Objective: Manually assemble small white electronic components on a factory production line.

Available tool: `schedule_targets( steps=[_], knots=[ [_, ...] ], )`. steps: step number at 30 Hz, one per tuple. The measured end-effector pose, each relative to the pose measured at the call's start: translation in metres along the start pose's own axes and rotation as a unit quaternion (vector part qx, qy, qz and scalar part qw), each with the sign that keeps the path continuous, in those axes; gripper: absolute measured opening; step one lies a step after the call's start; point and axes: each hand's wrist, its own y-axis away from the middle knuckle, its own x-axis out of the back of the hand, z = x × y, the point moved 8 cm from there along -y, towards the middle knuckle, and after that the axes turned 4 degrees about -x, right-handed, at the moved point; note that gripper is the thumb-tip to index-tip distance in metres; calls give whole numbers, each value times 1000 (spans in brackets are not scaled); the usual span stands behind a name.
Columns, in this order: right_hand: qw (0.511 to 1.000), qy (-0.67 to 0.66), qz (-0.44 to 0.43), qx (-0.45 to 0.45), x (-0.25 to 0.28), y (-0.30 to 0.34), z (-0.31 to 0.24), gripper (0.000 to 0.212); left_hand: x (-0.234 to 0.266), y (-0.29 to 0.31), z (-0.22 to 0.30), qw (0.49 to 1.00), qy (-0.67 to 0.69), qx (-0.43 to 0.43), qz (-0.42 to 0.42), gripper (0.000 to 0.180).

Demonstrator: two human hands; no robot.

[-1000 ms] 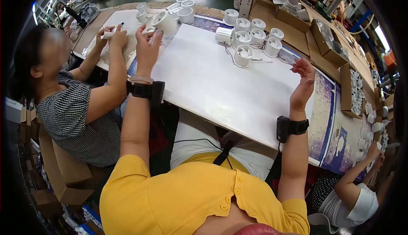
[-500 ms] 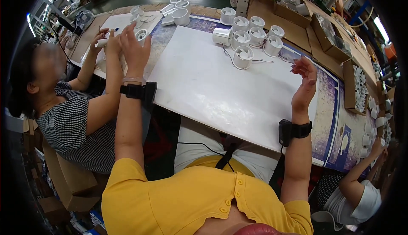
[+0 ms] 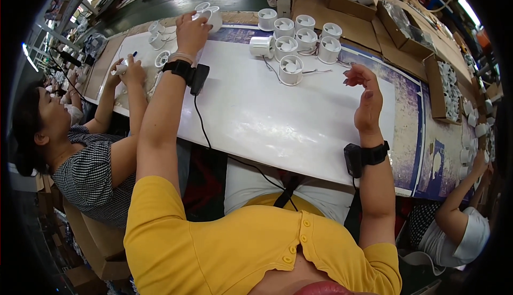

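Note:
My left hand (image 3: 191,33) is stretched over the far left of the white board, at a cluster of white round plastic housings (image 3: 215,19). Its fingers are bent and apart, close to or touching the nearest housing; the contact itself is hidden. My right hand (image 3: 367,98) hovers above the board's right side, fingers loosely curled and apart, holding nothing. Between the hands, toward the far edge, stand several white cylindrical fan units (image 3: 291,71) with visible blades and thin wires. One fan unit (image 3: 262,46) lies on its side.
A co-worker at my left holds a small white part (image 3: 119,69) in their hands. Other white parts (image 3: 156,40) sit before them. Cardboard boxes (image 3: 442,89) with white pieces line the right. Another person works at far right. A cable (image 3: 201,119) hangs from my left wrist device.
My left hand has moved forward and right, from beside the co-worker's hands to the white housings. My right hand stays raised, nearly the same. The view has shifted slightly.

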Motion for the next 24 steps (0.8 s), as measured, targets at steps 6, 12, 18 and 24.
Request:
schedule_targets(
  steps=[6, 12, 18, 24],
  knots=[
    [1000, -18, 8, -3, 6, 2, 2, 72, 86, 29, 51, 986, 158, -42, 26, 18],
    [998, -39, -46, -9, -10, 2, 0, 72, 102, 99, 138, 939, 305, -46, -150, 23],
    [997, -61, -29, 23, -3, 1, 0, 58, 110, 107, 148, 935, 338, -64, -80, 31],
    [998, -35, -51, 18, -7, 5, -4, 59, 64, 110, 128, 916, 295, -54, -266, 45]
  ],
)
